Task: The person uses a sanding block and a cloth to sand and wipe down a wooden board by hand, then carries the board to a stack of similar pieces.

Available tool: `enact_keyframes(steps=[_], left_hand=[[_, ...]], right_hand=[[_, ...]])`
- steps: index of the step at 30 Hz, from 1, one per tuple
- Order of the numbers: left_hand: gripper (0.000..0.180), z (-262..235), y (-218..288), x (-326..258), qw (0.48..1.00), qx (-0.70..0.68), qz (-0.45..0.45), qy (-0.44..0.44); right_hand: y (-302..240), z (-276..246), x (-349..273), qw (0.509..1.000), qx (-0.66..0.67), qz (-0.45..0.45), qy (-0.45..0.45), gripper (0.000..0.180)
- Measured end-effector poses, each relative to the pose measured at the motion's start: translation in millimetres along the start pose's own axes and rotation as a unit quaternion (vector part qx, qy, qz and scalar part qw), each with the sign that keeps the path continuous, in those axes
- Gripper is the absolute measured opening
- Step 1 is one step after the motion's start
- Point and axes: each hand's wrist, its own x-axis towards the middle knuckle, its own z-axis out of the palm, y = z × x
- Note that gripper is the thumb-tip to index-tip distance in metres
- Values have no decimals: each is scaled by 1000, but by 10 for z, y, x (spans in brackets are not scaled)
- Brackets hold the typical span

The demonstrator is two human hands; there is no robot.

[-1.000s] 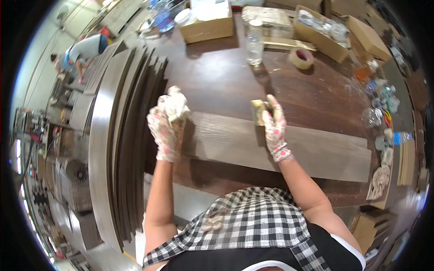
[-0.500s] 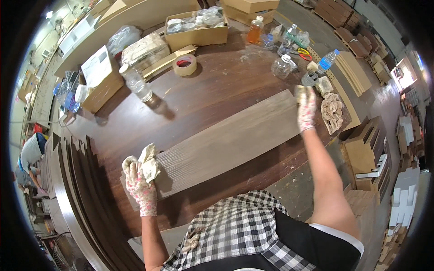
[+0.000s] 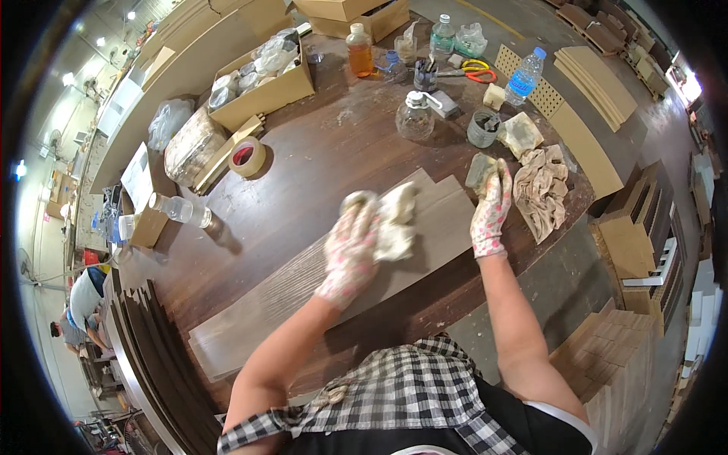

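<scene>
A long grey-brown wooden plank (image 3: pixel 262 318) lies slantwise on the dark brown table (image 3: pixel 303 163). My left hand (image 3: pixel 351 249), in a white glove with pink spots, presses a crumpled off-white cloth (image 3: pixel 396 225) onto the plank, right of its middle. The left fingers are closed and partly blurred. At the plank's right end, my right hand (image 3: pixel 491 216), in a matching glove, grips a grey-green sponge-like block (image 3: pixel 480 173). A crumpled beige rag (image 3: pixel 540 189) lies just right of that hand, with a stained pale sponge (image 3: pixel 520 133) behind it.
Dark boards (image 3: pixel 148 349) stand stacked at the left. Along the back are a clear bottle (image 3: pixel 180 210), a tape roll (image 3: pixel 246 156), an open carton (image 3: pixel 262 87) and an orange-liquid bottle (image 3: pixel 360 51). At the right are a round jar (image 3: pixel 415 117), red-and-yellow scissors (image 3: pixel 479 71) and a water bottle (image 3: pixel 525 77).
My left hand has slid the cloth from the plank's left end rightward along it. My right hand keeps the sponge-like block near the right end. The whole view has shifted.
</scene>
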Motion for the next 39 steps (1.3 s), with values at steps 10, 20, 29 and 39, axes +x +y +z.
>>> enact_keyframes(steps=[10,20,29,39], left_hand=[[51,415,549,640,987,-82,138,-7],[54,-596,-242,-1364,986,50,-150,42],[57,-748,-426,-2010,962,70,-248,86],[52,-1302,-1008,-3213,925,104,-270,246]], right_hand=[[-23,-542,-86,995,78,22,58,35],[-735,-175,-1525,857,105,347,-365,52],[-289,100,-1653,895,-119,59,-425,32],[-631,88,-2309,806,10,350,-477,57]])
